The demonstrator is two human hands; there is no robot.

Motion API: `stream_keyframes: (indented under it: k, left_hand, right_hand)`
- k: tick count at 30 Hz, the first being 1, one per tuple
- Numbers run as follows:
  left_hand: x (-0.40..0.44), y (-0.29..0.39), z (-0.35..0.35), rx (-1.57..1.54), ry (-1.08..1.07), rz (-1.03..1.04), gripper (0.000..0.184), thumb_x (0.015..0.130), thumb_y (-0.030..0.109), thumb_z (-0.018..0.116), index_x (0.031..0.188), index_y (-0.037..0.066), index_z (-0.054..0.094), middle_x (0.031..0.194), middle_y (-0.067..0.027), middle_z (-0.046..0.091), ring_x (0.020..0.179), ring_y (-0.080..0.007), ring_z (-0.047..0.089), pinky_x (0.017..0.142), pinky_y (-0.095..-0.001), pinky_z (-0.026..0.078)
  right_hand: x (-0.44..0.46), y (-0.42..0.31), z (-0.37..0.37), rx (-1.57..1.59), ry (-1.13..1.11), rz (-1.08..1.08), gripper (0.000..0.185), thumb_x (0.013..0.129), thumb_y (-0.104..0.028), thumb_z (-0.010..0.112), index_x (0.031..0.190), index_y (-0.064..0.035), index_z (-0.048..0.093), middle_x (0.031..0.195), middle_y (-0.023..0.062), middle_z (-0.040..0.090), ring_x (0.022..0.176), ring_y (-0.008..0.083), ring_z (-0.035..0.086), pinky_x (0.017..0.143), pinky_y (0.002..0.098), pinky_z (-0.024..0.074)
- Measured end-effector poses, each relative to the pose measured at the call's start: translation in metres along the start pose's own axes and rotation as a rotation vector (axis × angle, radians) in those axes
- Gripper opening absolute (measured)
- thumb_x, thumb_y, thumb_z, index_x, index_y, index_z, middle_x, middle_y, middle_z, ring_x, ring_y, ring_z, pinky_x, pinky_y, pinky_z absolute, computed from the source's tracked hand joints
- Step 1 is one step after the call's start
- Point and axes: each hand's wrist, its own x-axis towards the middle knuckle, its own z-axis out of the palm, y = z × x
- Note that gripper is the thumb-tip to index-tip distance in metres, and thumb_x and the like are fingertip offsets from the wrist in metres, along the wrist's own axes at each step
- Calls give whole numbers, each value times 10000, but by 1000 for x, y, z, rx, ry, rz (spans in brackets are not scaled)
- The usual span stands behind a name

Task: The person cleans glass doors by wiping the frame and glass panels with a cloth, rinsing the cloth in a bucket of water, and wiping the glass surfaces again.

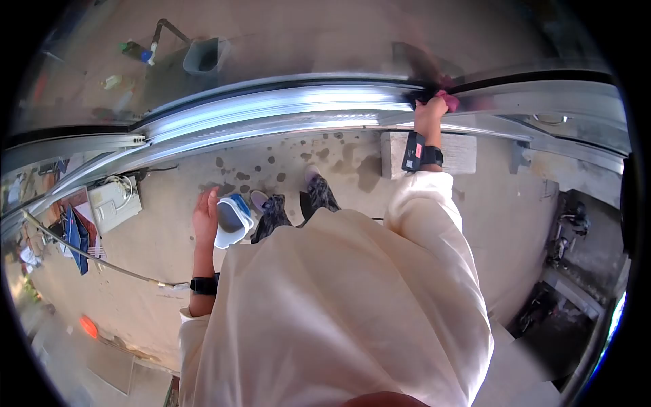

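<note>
At the metal window frame (285, 102), my right hand (430, 111) is closed around a crumpled dark pink cloth (447, 102), which presses against the frame where it meets the glass. My left hand (203, 216) hangs low on the left with its fingers stretched out, holding nothing. Just beside it, as seen from above, stands a white bucket (229, 241) with greyish liquid inside; I cannot tell whether the hand touches it. Something blue (241, 203) lies at the bucket's far rim.
Wet spots mark the concrete floor (285, 152) below the frame. A pale block (461, 154) sits under my right forearm. On the left are a white appliance-like box (115, 205), a long pole (102, 259) and assorted clutter. An orange object (88, 326) lies farther back.
</note>
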Motion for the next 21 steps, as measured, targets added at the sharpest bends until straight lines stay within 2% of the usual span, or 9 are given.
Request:
stream_keyframes:
  k: [4,5,6,7,10,13,15,19,21]
  left_hand:
    - [-16,-35,-5,-61,41,-81,384,992,348,387,1087,62,626,971,-95,621,832,-206,629,754,-329,481]
    - [-21,-40,-10,-63,20,-142,373,989,341,397,1089,63,623,993,-95,624,864,-227,624,770,-331,479]
    - [-23,-52,-13,-48,41,-106,367,985,340,404,1089,65,622,1022,-101,623,911,-267,610,792,-343,473]
    - [-27,-52,-19,-48,53,-129,365,981,338,407,1089,64,622,1045,-108,619,955,-302,593,810,-359,465]
    - [-38,-68,-37,-57,125,-181,357,977,339,408,1089,75,621,1059,-112,613,960,-320,590,809,-371,466]
    - [-51,-97,-51,-90,200,-210,345,975,328,419,1078,72,626,1035,-117,616,906,-325,601,774,-369,477]
    - [-64,-120,-59,-164,264,-243,340,975,324,430,1067,66,631,1002,-118,620,867,-289,617,741,-351,484]
    - [-92,-151,-78,-255,339,-337,343,975,326,437,1068,61,635,962,-109,622,819,-243,629,715,-331,486]
    - [-103,-165,-85,-237,352,-400,362,980,337,426,1081,58,632,945,-100,618,797,-213,634,707,-327,484]
  right_hand:
    - [-44,40,35,-94,18,111,342,939,-274,373,1274,-213,391,1323,34,431,1142,272,443,839,516,405]
    - [-64,61,42,-136,13,158,361,947,-283,334,1305,-252,364,1370,18,396,1192,273,405,860,534,380]
    - [-97,69,46,-120,-105,148,352,956,-291,301,1284,-229,410,1367,35,410,1193,277,417,901,527,362]
    - [-121,79,54,-140,-99,211,361,952,-259,282,1261,-180,449,1348,46,438,1186,275,431,925,516,351]
    - [-171,122,64,-176,-366,199,447,952,-288,274,1328,-134,460,1360,82,457,1252,361,412,1021,651,234]
    - [-230,153,82,-190,-333,207,453,954,-276,264,1332,-111,453,1356,95,458,1243,378,418,1019,674,227]
    - [-262,169,91,-204,-302,262,451,955,-262,264,1334,-100,446,1362,104,448,1247,383,410,1022,674,234]
    - [-325,200,103,-184,-416,347,431,951,-235,283,1318,-84,452,1358,113,441,1253,388,402,1011,683,257]
    - [-366,205,111,-182,-394,419,394,950,-210,291,1269,-61,470,1337,110,450,1238,378,416,998,673,303]
